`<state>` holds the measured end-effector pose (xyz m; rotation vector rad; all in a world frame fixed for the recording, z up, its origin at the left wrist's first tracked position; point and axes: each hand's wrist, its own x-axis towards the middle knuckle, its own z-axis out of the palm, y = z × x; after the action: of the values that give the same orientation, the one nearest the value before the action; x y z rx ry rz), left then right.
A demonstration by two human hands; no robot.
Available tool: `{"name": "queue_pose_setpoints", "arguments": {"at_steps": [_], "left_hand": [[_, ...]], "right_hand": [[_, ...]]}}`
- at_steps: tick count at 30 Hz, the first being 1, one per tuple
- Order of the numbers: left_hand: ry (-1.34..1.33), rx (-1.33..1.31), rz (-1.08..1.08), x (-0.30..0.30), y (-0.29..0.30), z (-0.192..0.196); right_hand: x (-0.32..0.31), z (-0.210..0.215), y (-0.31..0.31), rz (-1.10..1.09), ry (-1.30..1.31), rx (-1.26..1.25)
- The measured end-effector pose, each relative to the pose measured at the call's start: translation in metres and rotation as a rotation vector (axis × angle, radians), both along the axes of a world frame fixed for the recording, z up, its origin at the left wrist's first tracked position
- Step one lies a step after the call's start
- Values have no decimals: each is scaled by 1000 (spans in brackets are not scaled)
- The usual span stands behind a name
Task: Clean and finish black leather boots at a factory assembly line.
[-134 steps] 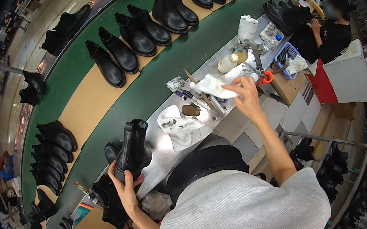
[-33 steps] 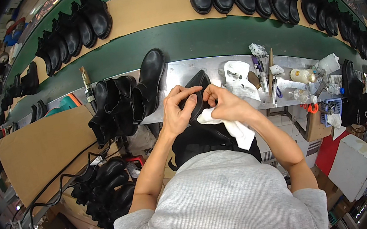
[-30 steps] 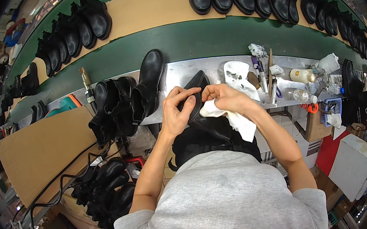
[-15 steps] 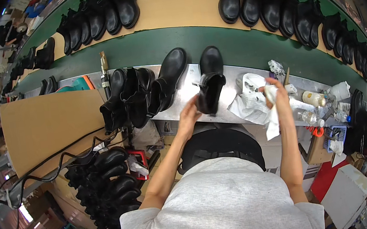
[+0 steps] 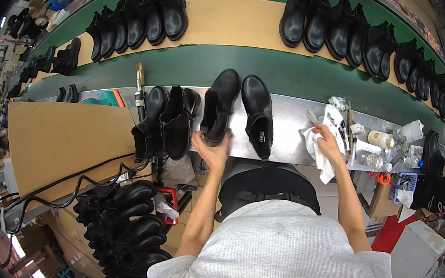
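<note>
My left hand [image 5: 213, 150] is closed round the heel end of a black ankle boot [image 5: 224, 95], whose toe points away from me. Just right of it, on the metal bench, another black boot [image 5: 255, 95] rests untouched, its opening toward me and a pale printed mark inside. Farther right, my right hand [image 5: 329, 145] grips a crumpled white cloth [image 5: 321, 161], part of which hangs over the front edge of the bench. Left of my left hand stand more black boots [image 5: 176, 123], close together.
A green conveyor belt [image 5: 212, 58] with rows of black boots on cardboard runs behind the metal bench [image 5: 286, 114]. Bottles [image 5: 381, 139] and brushes crowd the right end. On the left are a cardboard panel [image 5: 71, 149], black cables [image 5: 63, 197] and piled boots [image 5: 128, 228].
My left hand has gone from the right boot to the heel of the boot left of it. My right hand has lowered the white cloth toward the bench. The view has shifted slightly.
</note>
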<state>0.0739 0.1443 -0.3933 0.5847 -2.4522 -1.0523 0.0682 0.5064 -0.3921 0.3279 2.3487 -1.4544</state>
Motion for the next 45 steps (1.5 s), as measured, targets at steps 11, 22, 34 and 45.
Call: {"name": "queue_pose_setpoints", "arguments": {"at_steps": [11,22,34,45], "left_hand": [[71,-46,-250,-61,49,155],[132,42,-385,-24,75,120],[364,239,-445,-31,84,86],[354,195,-460,-50,60,101]], "right_hand": [[-51,146,-86,74,111,-473],[-59,147,-148,-41,-15,-394],[-116,198,-181,233,-327,382],[-112,186,-161,216,-203,-16]]}}
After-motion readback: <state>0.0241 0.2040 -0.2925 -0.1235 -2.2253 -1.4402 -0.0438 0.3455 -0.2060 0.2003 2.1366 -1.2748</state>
